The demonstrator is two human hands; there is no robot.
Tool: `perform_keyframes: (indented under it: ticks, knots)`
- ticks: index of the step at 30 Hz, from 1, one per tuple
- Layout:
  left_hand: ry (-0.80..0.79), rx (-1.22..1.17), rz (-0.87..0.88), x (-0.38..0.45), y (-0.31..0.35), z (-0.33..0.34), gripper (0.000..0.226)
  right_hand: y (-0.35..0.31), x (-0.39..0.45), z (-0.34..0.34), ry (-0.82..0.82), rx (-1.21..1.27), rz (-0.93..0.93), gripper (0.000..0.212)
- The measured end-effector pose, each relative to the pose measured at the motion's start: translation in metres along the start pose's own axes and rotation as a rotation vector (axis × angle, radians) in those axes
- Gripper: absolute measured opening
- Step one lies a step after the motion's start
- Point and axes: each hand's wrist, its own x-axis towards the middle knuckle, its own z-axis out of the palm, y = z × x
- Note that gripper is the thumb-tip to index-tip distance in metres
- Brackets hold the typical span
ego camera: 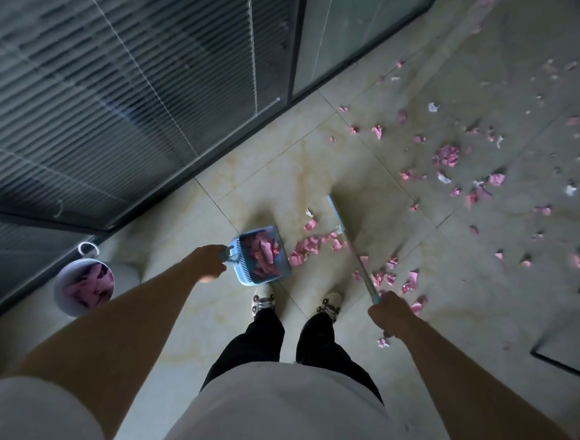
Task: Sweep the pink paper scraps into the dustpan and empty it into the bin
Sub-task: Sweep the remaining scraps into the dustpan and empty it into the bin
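left hand (210, 260): the grip is curled round the handle at the back of the dustpan, arm stretched forward and down.
right hand (389, 312): the grip is wrapped round the upper end of the broom handle, arm stretched forward.
dustpan (262, 256): light blue, on or just above the floor in front of the left shoe; whether it touches the tiles cannot be told. comb teeth run along its near edge. it holds a heap of pink scraps.
broom (349, 241): pale handle runs from the right hand forward and left; its head is blurred, lying beyond a cluster of scraps just to the right of the dustpan.
pink paper scraps (446, 155): strewn over the floor ahead and to the right, with a few white bits among them; a denser group lies between dustpan and broom and near the right shoe.
bin (83, 284): round, white, standing on the floor to the left, well apart from the dustpan, beside the wall; pink paper shows inside.
floor (268, 170): pale glossy tiles with thin joints.
glass wall (119, 87): dark frames, slatted blinds behind the panes, along the left.
shoes (264, 300): light, laced, below dark trousers.
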Motion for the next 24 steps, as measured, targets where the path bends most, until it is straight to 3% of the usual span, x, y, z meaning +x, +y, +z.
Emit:
perform_keyframes:
  ticks: [11, 24]
  knots:
    - [0.062, -0.009, 0.031, 0.003, 0.042, 0.013, 0.037, 0.018, -0.018, 0.001, -0.065, -0.122, -0.050, 0.030]
    - [0.119, -0.271, -0.143, -0.005, 0.134, 0.073, 0.038, 0.063, -0.019, 0.013, -0.146, -0.245, -0.213, 0.032]
